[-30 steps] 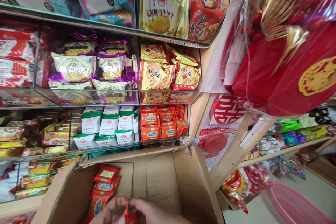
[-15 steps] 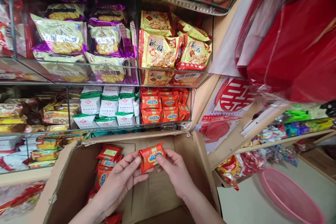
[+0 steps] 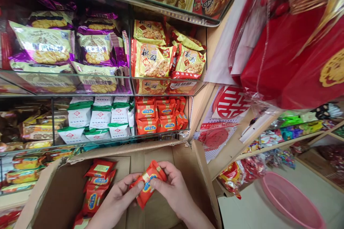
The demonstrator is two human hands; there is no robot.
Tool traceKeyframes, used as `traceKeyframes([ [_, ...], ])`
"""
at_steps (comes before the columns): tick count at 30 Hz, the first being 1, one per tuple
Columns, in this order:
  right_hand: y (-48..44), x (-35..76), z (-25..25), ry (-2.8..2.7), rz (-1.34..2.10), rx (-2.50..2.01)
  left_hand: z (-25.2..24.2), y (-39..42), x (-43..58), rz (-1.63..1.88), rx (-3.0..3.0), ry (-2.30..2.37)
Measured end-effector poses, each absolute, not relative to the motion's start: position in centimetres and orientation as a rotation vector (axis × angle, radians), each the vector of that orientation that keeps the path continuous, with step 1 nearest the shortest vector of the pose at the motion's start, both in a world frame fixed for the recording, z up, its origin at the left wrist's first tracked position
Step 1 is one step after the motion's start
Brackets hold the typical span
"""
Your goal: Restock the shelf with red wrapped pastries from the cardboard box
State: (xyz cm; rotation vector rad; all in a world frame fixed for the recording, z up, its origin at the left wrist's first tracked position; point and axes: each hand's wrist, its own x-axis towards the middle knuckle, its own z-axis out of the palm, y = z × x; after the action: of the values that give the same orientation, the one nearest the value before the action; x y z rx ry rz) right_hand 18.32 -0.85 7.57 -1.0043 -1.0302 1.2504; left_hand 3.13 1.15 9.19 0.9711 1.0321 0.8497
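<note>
A small red-orange snack packet [image 3: 149, 182] with a blue label and gold band is held tilted over the open cardboard box [image 3: 202, 182]. My left hand [image 3: 122, 195] pinches its left end, thumb on the front. My right hand [image 3: 172, 188] grips the upper right end, its thumb pressed near the label. Beneath and to the left, several similar red packets [image 3: 92, 200] lie stacked along the box's left side. On the lower shelf just above the box, matching red packets [image 3: 147, 126] stand in stacked rows.
Green-and-white packets [image 3: 78, 117] fill the compartment left of the red ones. Above are yellow-red cookie packs [image 3: 153, 59] and purple-edged cookie packs [image 3: 45, 44] behind a glass lip. Red wrapped decorations [image 3: 279, 57] hang at the right. A pink basin [image 3: 292, 200] sits on the floor.
Both hands have turned the packet from nearly level to a steep slant and lowered it slightly. The view has shifted, so the shelves appear further left and lower.
</note>
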Motion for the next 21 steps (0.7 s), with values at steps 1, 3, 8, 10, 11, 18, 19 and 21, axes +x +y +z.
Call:
traceKeyframes([
  [1, -1.0, 18.3, 7.4, -1.036, 1.191, -1.035, 9.4, 1.0, 3.4, 0.856, 0.921, 1.029],
  [3, -1.4, 18.1, 6.9, -1.051, 1.005, -1.120, 10.1, 0.9, 4.2, 0.896, 0.784, 1.005],
  [8, -2.1, 18.1, 6.1, -1.252, 0.665, -1.138, 12.0, 1.5, 6.1, 0.951, 0.646, 0.882],
  [10, -2.0, 18.6, 6.4, -1.259, 0.653, -1.125, 12.6, 1.8, 6.6, 0.938, 0.634, 0.843],
  [11, -1.9, 18.8, 6.6, -1.242, 0.663, -1.122, 12.7, 1.9, 6.8, 0.922, 0.621, 0.828],
  [18, -1.9, 20.6, 8.2, -1.176, 0.768, -1.122, 12.6, 1.5, 7.2, 0.920, 0.662, 0.838],
  [19, -2.0, 20.7, 8.2, -1.167, 0.792, -1.104, 12.6, 1.4, 7.2, 0.919, 0.684, 0.835],
  [21, -2.2, 20.6, 8.3, -1.131, 0.878, -1.040, 12.7, 1.3, 7.4, 0.912, 0.727, 0.822],
])
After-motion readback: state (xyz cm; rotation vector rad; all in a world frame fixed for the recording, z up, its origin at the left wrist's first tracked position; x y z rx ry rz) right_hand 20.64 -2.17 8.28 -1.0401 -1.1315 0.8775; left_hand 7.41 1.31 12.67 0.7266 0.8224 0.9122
